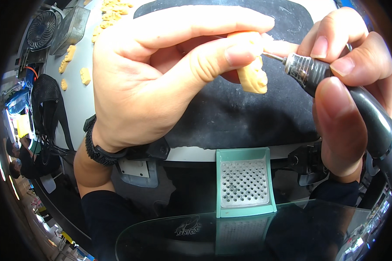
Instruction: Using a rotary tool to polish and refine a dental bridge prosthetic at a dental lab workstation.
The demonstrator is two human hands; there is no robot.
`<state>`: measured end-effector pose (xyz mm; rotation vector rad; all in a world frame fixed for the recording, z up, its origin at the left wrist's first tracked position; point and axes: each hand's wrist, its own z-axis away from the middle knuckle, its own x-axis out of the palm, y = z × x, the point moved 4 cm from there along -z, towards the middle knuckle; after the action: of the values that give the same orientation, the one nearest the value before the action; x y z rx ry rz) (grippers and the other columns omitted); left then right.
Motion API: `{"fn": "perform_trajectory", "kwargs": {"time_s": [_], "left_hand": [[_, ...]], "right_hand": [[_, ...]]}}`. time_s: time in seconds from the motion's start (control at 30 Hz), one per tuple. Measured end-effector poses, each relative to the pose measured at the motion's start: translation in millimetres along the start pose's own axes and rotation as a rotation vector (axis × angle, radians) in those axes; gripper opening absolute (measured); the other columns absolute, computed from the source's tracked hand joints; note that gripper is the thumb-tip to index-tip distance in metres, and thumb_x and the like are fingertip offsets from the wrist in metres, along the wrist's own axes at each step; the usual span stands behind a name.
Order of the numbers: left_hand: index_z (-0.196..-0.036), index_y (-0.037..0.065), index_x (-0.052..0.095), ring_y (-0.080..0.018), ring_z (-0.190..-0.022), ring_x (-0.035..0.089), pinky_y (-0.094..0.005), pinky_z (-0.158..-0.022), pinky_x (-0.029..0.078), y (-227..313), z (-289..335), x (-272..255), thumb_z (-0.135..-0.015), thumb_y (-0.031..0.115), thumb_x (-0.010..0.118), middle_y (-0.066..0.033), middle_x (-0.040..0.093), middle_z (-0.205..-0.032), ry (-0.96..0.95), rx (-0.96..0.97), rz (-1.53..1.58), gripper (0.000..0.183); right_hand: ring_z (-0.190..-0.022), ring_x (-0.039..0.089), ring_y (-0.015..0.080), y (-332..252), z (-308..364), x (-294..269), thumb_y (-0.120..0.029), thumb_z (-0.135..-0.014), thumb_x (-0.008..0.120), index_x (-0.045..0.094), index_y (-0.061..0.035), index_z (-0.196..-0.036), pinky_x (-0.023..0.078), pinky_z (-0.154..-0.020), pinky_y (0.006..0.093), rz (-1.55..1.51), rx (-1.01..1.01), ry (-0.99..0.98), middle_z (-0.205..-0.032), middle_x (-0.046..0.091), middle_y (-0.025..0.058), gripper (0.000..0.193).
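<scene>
A yellowish dental model piece (253,78) with tooth shapes is pinched between the thumb and fingers of my left hand (161,74), over a dark mat. My right hand (348,69) grips a black rotary handpiece (311,71) like a pen, its fingers wrapped around the narrow front. The handpiece's thin metal bit (273,56) points left, with its tip at the edge of the model beside my left fingertips. Whether the tip touches the model I cannot tell. My left fingers hide the upper part of the model.
The dark mat (248,122) lies on a white table. Several more yellowish model pieces (85,76) lie at the far left, near a metal box (72,32) and a small fan (42,30). A green tray with a perforated insert (244,182) sticks out from the near table edge.
</scene>
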<state>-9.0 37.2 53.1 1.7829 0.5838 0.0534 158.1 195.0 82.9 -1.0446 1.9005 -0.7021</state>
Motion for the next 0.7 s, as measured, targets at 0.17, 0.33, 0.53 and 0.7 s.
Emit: {"fn": "perform_trajectory", "kwargs": {"time_s": [0.17, 0.33, 0.53, 0.7], "left_hand": [[-0.123, -0.009, 0.064, -0.0179, -0.093, 0.070, -0.0292, -0.085, 0.057, -0.4, 0.5, 1.2, -0.095, 0.011, 0.070, -0.0194, 0.070, -0.117, 0.003, 0.009, 0.012, 0.035], [-0.123, -0.009, 0.064, -0.0191, -0.095, 0.070, -0.0319, -0.083, 0.060, -0.2, -2.2, 2.0, -0.094, 0.010, 0.070, -0.0195, 0.070, -0.116, -0.010, -0.036, 0.065, 0.035], [-0.122, -0.008, 0.065, -0.0211, -0.097, 0.070, -0.0349, -0.082, 0.062, 8.1, -1.8, 8.4, -0.093, 0.006, 0.070, -0.0205, 0.070, -0.117, 0.029, -0.051, 0.115, 0.033], [-0.122, -0.008, 0.065, -0.0228, -0.099, 0.070, -0.0358, -0.082, 0.062, -0.5, -1.0, 5.1, -0.093, 0.005, 0.070, -0.0209, 0.070, -0.118, 0.062, -0.088, 0.181, 0.032]], "right_hand": [[-0.085, 0.059, 0.0181, -0.9, 1.1, -1.1, -0.019, -0.089, 0.073, 0.060, -0.0168, -0.105, 0.052, -0.079, 0.0325, 0.000, 0.001, 0.002, -0.104, 0.056, 0.0099, 0.021], [-0.084, 0.059, 0.0182, -1.4, 0.1, -2.4, -0.019, -0.088, 0.073, 0.060, -0.0168, -0.105, 0.052, -0.078, 0.0321, -0.002, -0.002, -0.005, -0.104, 0.056, 0.0099, 0.021], [-0.084, 0.059, 0.0183, -3.1, -2.0, -6.3, -0.019, -0.088, 0.074, 0.061, -0.0168, -0.105, 0.052, -0.077, 0.0315, -0.004, -0.011, -0.020, -0.104, 0.056, 0.0098, 0.022], [-0.084, 0.060, 0.0184, -2.7, -1.1, -5.9, -0.019, -0.088, 0.074, 0.061, -0.0168, -0.105, 0.052, -0.077, 0.0311, 0.002, -0.008, -0.021, -0.104, 0.056, 0.0098, 0.022]]}}
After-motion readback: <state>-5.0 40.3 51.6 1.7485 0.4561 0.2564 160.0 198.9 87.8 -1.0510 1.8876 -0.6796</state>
